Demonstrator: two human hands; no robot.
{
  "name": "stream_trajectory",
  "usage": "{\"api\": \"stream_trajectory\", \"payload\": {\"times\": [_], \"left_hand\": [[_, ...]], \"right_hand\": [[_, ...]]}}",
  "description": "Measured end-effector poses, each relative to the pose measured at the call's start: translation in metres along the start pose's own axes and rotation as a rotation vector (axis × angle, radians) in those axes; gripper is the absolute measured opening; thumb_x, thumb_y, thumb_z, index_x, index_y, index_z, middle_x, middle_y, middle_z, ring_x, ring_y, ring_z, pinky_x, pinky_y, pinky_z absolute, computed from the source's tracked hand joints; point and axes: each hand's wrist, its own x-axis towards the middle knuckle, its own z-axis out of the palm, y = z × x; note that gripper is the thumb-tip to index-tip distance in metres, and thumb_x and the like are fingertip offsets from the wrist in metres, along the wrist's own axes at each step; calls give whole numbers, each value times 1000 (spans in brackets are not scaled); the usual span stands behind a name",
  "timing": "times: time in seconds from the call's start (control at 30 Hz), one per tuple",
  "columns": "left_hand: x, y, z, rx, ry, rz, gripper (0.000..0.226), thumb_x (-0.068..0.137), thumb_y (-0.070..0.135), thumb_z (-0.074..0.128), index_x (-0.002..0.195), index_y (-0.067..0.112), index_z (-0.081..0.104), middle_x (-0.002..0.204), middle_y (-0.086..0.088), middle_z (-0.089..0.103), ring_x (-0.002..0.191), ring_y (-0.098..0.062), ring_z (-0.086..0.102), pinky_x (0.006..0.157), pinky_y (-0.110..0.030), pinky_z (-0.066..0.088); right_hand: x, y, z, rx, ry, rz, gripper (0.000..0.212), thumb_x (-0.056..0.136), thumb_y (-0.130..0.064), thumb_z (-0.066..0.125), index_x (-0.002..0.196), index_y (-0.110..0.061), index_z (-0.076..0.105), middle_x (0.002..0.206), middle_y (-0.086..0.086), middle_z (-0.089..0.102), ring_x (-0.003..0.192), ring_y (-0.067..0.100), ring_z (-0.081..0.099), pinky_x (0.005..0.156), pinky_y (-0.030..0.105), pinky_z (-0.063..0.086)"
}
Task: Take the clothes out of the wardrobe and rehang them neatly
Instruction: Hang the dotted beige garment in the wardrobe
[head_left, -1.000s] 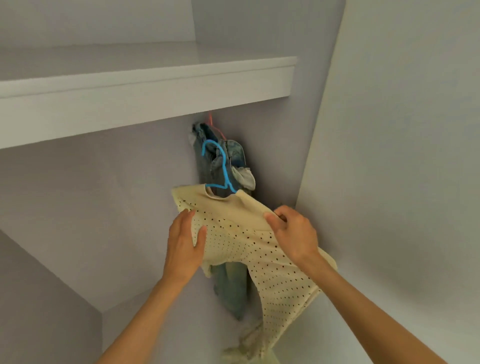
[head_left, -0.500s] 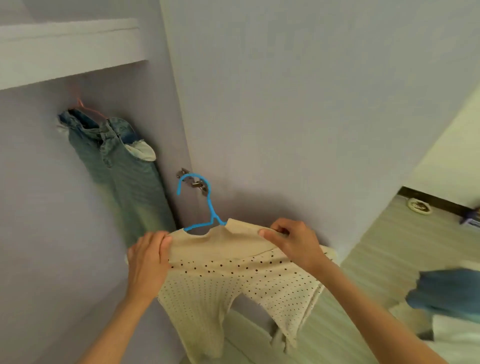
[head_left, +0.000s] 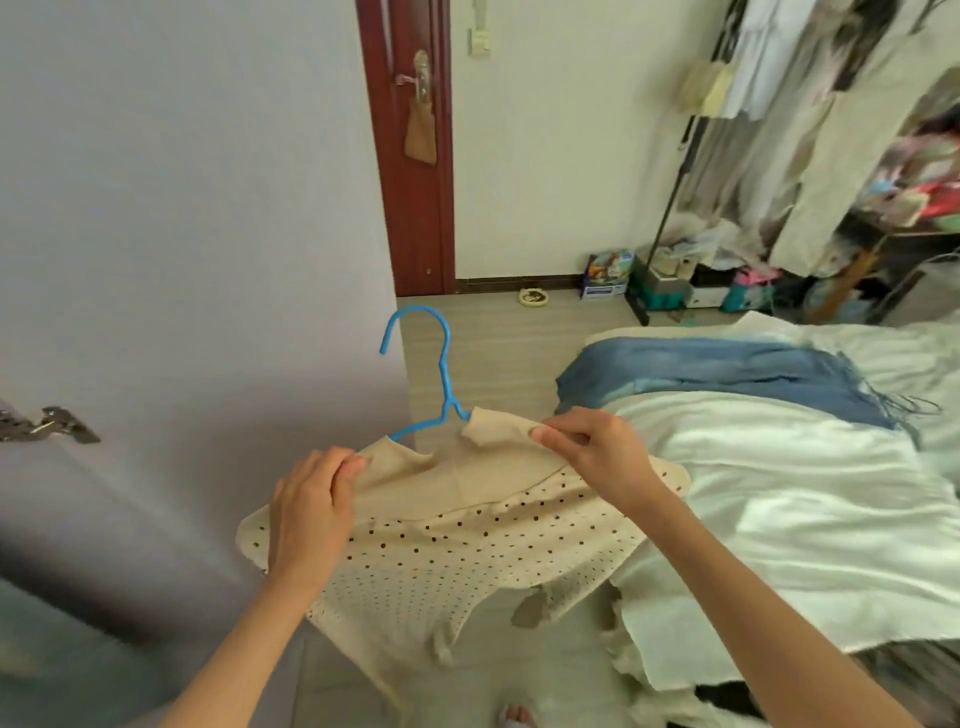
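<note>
Bedroom floor and bed (head_left: 779, 493) on the right; cream dotted top (head_left: 457, 525) on its blue hanger (head_left: 444, 374) is out of the wardrobe, midair beside the bed's edge. Left hand (head_left: 311, 514) and right hand (head_left: 592, 457) each pinch a shoulder, so straightening it on the hanger probably comes next.

Cream top (head_left: 457, 530) with dark brown dots below a plain beige yoke, on a bright blue hanger (head_left: 439, 374); pale lilac-grey wardrobe door (head_left: 197, 208); dark red door frame (head_left: 410, 156); faded blue fringed cloth (head_left: 727, 369) on a white sheet (head_left: 805, 493).
</note>
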Motion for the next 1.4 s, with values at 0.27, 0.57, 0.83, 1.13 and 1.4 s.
{"api": "stream_trajectory", "payload": {"times": [0.27,0.57,0.83,1.13,1.4], "left_hand": [[20,107,53,-56,-28,263,18,92,21,54,80,13,64,70,8,54,66,-22,52,68,-36,37],[73,261,125,-143,-4,541,22,92,30,51,87,14,67,81,5,56,78,-14,40,72,-26,17],[100,378,185,-279,-72,684,21,92,31,54,88,13,66,88,-4,61,89,-27,50,79,-32,24],[166,501,275,-492,-251,897,21,91,31,54,87,12,64,84,3,56,86,-19,49,78,-31,27],[205,592,356,-620,-400,1091,18,93,29,53,89,14,62,83,0,58,81,-18,48,76,-37,38]], "right_hand": [[-49,61,-79,30,412,127,15,80,-25,71,82,-10,72,72,-3,57,69,9,54,65,23,44],[-88,114,-188,-83,731,199,13,86,-18,66,81,-6,69,65,-12,46,67,-2,49,62,7,35],[-101,147,-263,-33,976,380,10,86,-24,64,82,-16,68,82,1,62,74,9,53,66,14,39],[-73,190,-346,-157,1191,541,13,86,-28,63,84,-17,69,91,-1,66,79,8,56,66,8,39],[-52,220,-394,-316,1371,652,19,86,-31,63,85,-13,69,88,-3,64,78,8,57,71,22,46]]}}
